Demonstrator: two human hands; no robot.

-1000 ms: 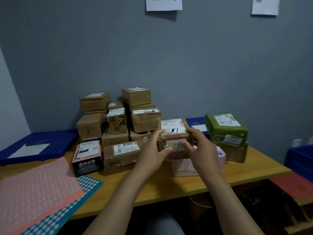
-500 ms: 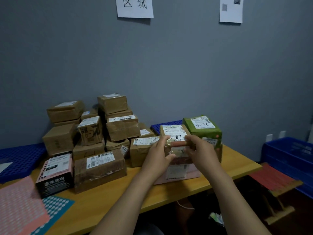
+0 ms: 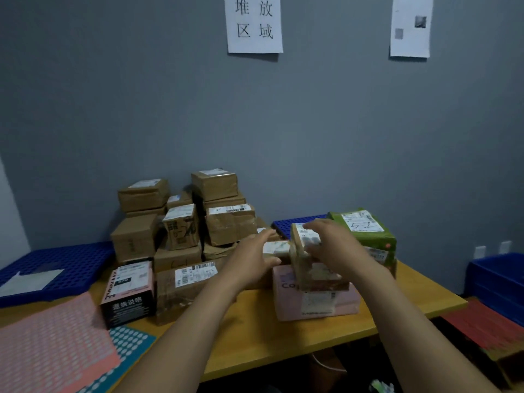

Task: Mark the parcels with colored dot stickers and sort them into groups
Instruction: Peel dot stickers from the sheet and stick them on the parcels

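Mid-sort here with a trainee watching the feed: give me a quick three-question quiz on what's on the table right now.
1. True or false: the right hand grips the small brown parcel.
2. What lies under that parcel? A) a pink parcel B) a blue tray C) a sticker sheet
3. Fill in: behind the right hand stands a ___ parcel.
Key: 1 true; 2 A; 3 green, the green parcel.

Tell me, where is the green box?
In the head view, the green box sits toward the right end of the table, stacked on another box, just behind the right hand gripping a brown parcel and right of the blue tray.
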